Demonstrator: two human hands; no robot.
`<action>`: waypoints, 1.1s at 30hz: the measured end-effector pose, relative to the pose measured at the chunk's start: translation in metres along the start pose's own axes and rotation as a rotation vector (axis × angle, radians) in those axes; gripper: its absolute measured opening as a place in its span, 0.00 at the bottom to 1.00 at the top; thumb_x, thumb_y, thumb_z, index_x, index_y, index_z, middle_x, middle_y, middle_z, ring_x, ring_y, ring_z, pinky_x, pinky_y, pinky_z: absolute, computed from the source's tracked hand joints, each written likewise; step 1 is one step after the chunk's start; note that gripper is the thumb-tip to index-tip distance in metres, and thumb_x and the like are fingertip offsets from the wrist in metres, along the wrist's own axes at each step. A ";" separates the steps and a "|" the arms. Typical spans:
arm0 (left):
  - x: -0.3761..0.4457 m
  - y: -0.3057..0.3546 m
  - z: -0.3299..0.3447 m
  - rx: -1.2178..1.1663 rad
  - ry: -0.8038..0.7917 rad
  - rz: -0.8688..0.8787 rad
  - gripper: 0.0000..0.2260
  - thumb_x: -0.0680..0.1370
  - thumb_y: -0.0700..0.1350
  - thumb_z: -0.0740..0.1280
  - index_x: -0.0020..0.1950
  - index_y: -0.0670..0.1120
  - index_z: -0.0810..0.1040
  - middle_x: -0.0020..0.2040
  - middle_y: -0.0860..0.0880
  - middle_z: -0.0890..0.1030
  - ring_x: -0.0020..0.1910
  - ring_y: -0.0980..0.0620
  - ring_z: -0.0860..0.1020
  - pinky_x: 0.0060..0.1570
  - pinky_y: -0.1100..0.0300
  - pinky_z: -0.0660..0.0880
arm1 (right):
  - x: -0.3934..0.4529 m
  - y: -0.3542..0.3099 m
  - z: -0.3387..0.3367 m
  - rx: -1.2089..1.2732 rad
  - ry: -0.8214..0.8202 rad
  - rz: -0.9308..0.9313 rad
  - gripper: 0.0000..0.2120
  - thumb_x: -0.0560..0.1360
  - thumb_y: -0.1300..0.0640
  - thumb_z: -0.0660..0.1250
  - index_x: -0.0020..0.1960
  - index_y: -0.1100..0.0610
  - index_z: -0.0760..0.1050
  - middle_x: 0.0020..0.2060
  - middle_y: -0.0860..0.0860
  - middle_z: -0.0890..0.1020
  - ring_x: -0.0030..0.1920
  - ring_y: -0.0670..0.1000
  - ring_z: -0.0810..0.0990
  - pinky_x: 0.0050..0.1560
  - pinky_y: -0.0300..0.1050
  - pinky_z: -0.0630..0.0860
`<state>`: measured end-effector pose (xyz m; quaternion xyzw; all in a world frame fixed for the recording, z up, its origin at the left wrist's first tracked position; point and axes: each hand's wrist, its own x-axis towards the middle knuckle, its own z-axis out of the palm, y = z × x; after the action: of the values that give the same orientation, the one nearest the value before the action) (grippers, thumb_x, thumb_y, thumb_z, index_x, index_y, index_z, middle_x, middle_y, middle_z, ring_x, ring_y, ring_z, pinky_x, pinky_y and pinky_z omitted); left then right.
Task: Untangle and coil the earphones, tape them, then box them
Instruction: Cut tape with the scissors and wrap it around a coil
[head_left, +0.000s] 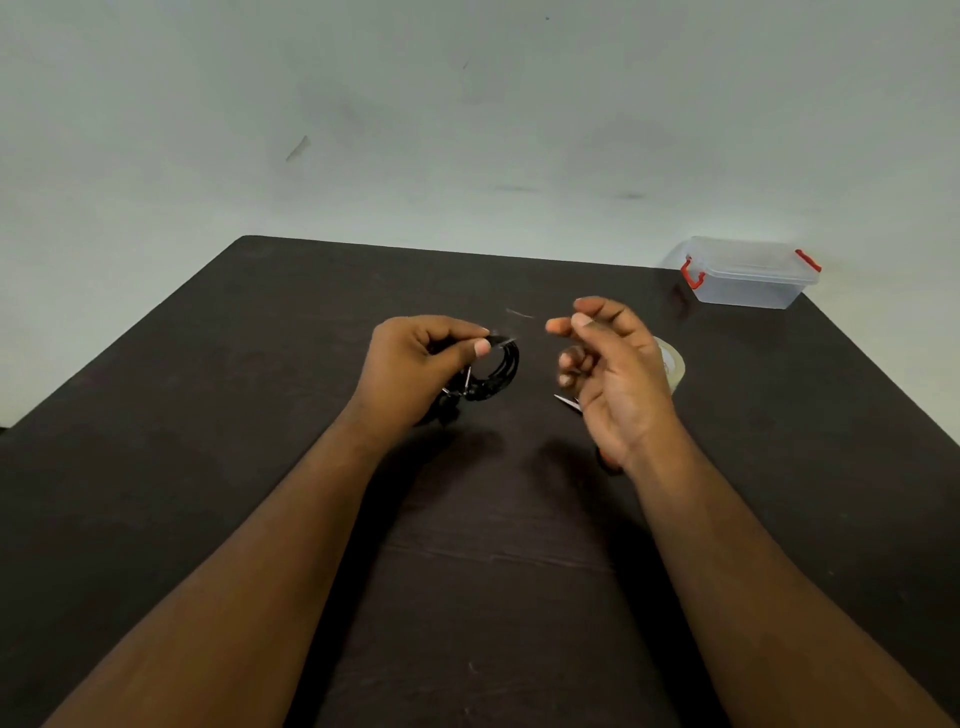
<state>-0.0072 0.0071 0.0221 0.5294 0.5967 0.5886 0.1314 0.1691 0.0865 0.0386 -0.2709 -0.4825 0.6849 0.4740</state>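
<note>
My left hand (415, 364) pinches a black coil of earphones (501, 371) at its top, thumb against fingers, holding it just above the dark table (493, 571). A thin clear strip, perhaps tape, shows faintly at the pinch. My right hand (610, 374) hovers to the right of the coil, fingers loosely curled, holding nothing I can make out. A roll of clear tape (672, 364) lies behind the right hand, mostly hidden. A clear plastic box (748, 278) with red latches and its lid on stands at the table's far right corner.
A metal tip of scissors (566, 401) pokes out from under my right hand, the rest hidden. A pale wall rises behind the table's far edge. The table's edges slant away on both sides.
</note>
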 end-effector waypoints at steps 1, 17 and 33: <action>0.000 0.001 0.000 -0.049 -0.032 -0.031 0.07 0.73 0.37 0.74 0.48 0.47 0.85 0.41 0.56 0.85 0.39 0.61 0.82 0.41 0.68 0.76 | 0.001 0.004 -0.002 -0.075 -0.033 -0.046 0.10 0.75 0.65 0.67 0.53 0.53 0.77 0.45 0.53 0.84 0.36 0.47 0.78 0.35 0.40 0.73; -0.003 0.010 0.006 0.011 -0.300 0.014 0.07 0.72 0.37 0.75 0.49 0.44 0.85 0.42 0.54 0.85 0.41 0.60 0.83 0.44 0.69 0.76 | -0.002 0.017 0.001 -0.340 -0.036 -0.078 0.04 0.70 0.66 0.73 0.42 0.58 0.84 0.43 0.58 0.86 0.48 0.56 0.84 0.50 0.50 0.81; -0.004 0.010 0.021 0.433 -0.175 0.521 0.19 0.76 0.36 0.68 0.66 0.46 0.76 0.48 0.47 0.81 0.47 0.52 0.79 0.68 0.52 0.69 | -0.002 0.004 0.009 -0.006 0.112 0.319 0.15 0.71 0.65 0.71 0.56 0.55 0.75 0.32 0.51 0.83 0.30 0.48 0.79 0.32 0.41 0.67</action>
<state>0.0154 0.0134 0.0225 0.7279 0.5391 0.4145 -0.0879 0.1612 0.0806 0.0381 -0.3831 -0.4084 0.7338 0.3847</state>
